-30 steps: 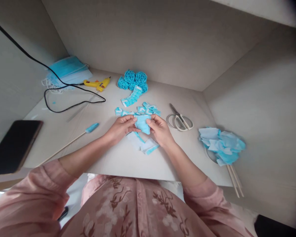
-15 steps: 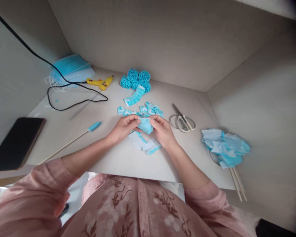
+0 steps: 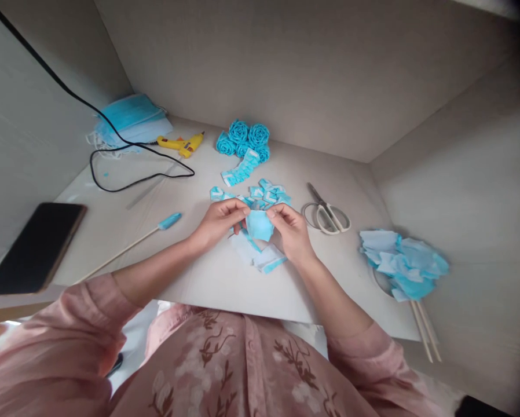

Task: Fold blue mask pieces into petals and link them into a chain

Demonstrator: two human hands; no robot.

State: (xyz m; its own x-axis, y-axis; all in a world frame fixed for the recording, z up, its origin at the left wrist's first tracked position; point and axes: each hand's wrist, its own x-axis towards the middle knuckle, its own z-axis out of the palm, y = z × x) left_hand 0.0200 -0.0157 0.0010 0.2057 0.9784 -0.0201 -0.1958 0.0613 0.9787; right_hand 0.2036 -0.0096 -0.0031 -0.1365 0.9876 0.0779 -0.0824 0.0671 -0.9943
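A small light-blue piece of mask fabric (image 3: 260, 226) is stretched between my two hands, above the table. My left hand (image 3: 225, 220) pinches its upper left corner between thumb and fingers. At the upper right corner, my right hand (image 3: 289, 227) grips it the same way. Behind the hands lies a heap of small folded blue-and-white pieces (image 3: 266, 191), partly covered by my fingers. Flat white strips with blue edges (image 3: 268, 259) rest just below the held piece. Scissors (image 3: 328, 217) with white handles lie to the right of my right hand.
Blue fabric roses (image 3: 242, 138) and a pleated strip (image 3: 241, 168) lie at the back. A yellow glue gun (image 3: 184, 143) with a black cord, face masks (image 3: 132, 119), a phone (image 3: 36, 248) and a blue-tipped stick (image 3: 130, 246) are left. Cut fabric (image 3: 403, 263) and sticks (image 3: 425, 330) are right.
The held fabric piece now hangs more open and flat, showing more of its face. Both hands still pinch its upper corners. The whole view has shifted slightly.
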